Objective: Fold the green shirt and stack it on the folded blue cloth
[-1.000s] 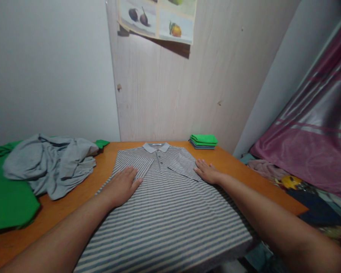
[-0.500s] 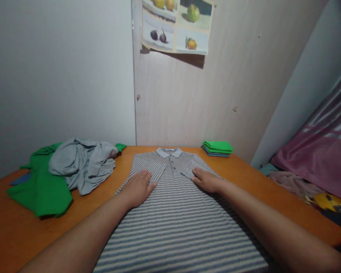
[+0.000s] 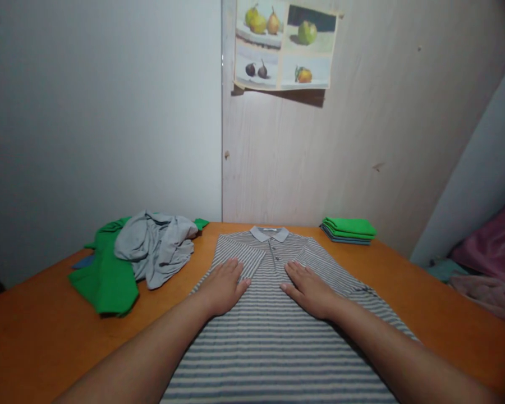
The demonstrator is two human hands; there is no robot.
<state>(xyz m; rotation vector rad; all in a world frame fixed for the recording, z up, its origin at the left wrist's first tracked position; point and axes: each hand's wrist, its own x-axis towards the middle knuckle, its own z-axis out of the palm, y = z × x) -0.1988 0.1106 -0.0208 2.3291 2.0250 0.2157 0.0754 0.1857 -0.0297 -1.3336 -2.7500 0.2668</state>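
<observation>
A grey-and-white striped polo shirt (image 3: 273, 336) lies front side up, its plain grey collar (image 3: 270, 233) at the far end and its buttoned placket showing. My left hand (image 3: 223, 286) rests flat, fingers stretched, on the sleeve folded inward over the shirt's left part. On the right half, my right hand (image 3: 309, 289) lies flat with fingers out, close to the placket. The sleeve on that side is partly covered by my hand. Neither hand grips the cloth. The shirt's lower end runs out of view.
An orange table (image 3: 37, 336) bears everything. At the left lie a crumpled grey garment (image 3: 155, 247) and a green one (image 3: 113, 286). A stack of folded green and grey-blue cloths (image 3: 348, 230) sits back right. Behind rises a wall with a fruit poster (image 3: 284, 47); pink fabric (image 3: 492, 247) hangs right.
My right hand has slid inward across the shirt from its right edge toward the placket. My left hand stays on the folded sleeve. The whole view has turned left.
</observation>
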